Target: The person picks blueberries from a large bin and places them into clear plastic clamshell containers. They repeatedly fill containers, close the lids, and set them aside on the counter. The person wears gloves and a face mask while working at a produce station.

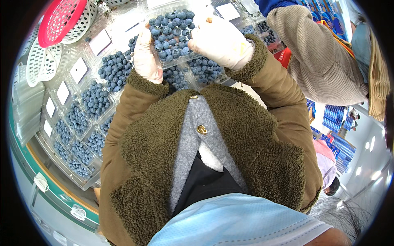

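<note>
Head view: at twelve o'clock, the left hand (146, 57) and right hand (221, 41), both gloved, grip opposite sides of a clear clamshell of blueberries (172, 35) held above the tray of filled clamshells (88, 102). The person would do well to keep it level, pressing evenly so no berries spill.

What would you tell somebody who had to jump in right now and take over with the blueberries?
Left hand: gloved, gripping the left side of a clear blueberry punnet.
Right hand: gloved, gripping its right side.
The punnet is full, lid open, held up over the display.
Beneath it: rows of open, filled blueberry punnets on the table, white baskets and a red basket at far left.
Another person's beige sleeve is close on the right.
Done: punnet picked up. Left: it is not yet set down or closed.
</note>
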The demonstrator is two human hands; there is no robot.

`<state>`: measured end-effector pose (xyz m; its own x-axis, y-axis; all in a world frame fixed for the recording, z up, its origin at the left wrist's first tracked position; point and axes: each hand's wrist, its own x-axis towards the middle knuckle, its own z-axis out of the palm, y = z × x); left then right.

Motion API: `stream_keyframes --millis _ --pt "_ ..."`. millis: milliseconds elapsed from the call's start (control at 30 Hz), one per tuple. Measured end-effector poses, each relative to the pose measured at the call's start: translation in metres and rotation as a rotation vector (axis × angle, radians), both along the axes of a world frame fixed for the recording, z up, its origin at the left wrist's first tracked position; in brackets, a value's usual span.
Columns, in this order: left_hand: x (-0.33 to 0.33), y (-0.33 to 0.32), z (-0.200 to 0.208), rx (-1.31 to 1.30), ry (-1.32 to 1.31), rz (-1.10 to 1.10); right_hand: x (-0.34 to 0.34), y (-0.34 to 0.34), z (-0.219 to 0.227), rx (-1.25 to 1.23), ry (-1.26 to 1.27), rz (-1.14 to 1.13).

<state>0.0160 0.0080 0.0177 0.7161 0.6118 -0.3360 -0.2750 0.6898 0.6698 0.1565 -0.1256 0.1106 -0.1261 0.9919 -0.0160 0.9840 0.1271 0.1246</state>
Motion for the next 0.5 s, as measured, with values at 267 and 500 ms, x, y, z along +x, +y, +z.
stream_keyframes --millis 267,500 --pt "0.0 0.005 -0.011 0.005 -0.09 0.03 0.006 0.006 0.003 0.042 0.12 -0.011" --pt "0.001 0.003 -0.025 -0.183 -0.211 0.011 0.017 0.007 -0.009 0.03 0.193 0.141"
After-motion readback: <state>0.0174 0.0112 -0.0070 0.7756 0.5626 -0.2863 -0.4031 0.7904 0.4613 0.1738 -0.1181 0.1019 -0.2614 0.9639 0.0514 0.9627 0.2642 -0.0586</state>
